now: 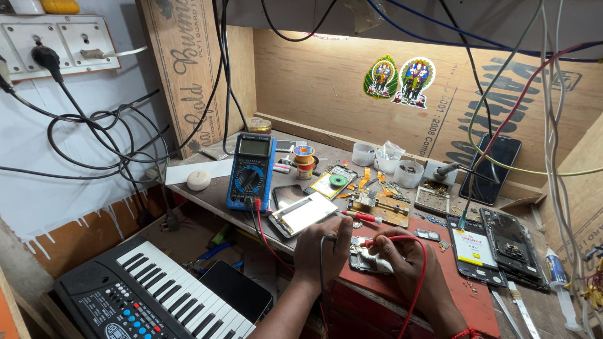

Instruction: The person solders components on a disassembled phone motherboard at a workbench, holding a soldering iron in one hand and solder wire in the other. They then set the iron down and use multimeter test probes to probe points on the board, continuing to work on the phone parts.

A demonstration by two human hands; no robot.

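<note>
We look down at our own two bare hands, side by side on the near edge of the counter (213, 188). Our left hand (321, 246) has its grip closed around a black probe (328, 237), whose black lead runs down past the wrist. Our right hand (402, 260) has its grip closed around a red probe (383, 240); its red lead loops over the back of the hand toward six o'clock. Both probe tips point inward at a small circuit board (370, 258), which lies between the two hands on a red mat (465, 295). The board sits at three o'clock from the left grip and at nine o'clock from the right, touching or nearly touching the fingers of both. Its long axis seems to run left to right, though the hands hide much of it. The right hand covers more of it.

Further out, at eleven o'clock from the hands, a blue multimeter (251, 171) stands propped up, with both leads plugged in. At three o'clock lies an opened phone (474, 248). At eight o'clock sits a toy keyboard (157, 289).
</note>
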